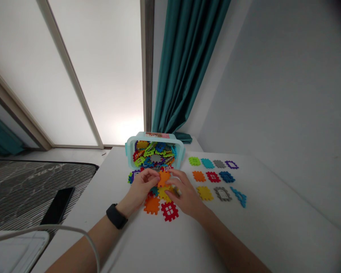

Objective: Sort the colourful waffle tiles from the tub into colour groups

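Centrally, an orange plastic waffle tile (164,179) is touched by the curled left hand (140,187); a small yellowish piece (176,190) is pinched by the right hand (186,193). A pale-blue tub (155,137) is set at twelve o'clock.

Single head-worn view, facing forward and down onto the left hand (140,187) and right hand (186,197)

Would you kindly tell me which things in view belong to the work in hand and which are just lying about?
In use: left hand, right hand, orange plastic tile, pale blue tub of tiles, tiles laid in rows.

Lying about: black phone, white cable, teal curtain.
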The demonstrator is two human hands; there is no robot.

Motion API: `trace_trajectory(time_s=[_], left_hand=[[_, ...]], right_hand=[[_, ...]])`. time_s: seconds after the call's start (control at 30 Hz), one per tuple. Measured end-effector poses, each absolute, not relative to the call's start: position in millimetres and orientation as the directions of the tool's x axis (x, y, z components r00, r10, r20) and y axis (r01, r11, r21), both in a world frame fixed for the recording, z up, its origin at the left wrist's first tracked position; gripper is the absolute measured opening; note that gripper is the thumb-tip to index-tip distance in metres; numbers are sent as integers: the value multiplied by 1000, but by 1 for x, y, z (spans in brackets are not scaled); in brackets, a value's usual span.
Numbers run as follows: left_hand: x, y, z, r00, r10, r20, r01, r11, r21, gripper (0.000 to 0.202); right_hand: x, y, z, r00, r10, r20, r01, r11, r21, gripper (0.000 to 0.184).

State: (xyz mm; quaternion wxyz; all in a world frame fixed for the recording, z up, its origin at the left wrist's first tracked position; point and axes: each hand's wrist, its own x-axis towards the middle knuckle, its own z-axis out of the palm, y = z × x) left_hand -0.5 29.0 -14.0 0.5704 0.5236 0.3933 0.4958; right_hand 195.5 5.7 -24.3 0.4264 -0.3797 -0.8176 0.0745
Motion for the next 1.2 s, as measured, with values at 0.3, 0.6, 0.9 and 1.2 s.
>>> trace_trajectory(time_s=[0.3, 0.6, 0.9, 1.2], left_hand=[[-5, 30, -19, 308, 874, 376, 56, -411, 910, 52], [-11, 29, -15, 413, 704, 578, 472, -708, 525, 41], [16, 20, -8, 635, 594, 494, 452, -804, 386, 22], [80, 52, 0, 759, 541, 361, 369, -815, 447, 22]], right_hand=[[201, 12, -26, -291, 697, 656, 550, 682, -481, 25], [219, 18, -12, -331, 679, 655, 547, 704, -453, 36], [324, 44, -30, -251, 788, 562, 733, 534, -421, 27], [364, 51, -58, -154, 930, 334, 872, 287, -398, 35]])
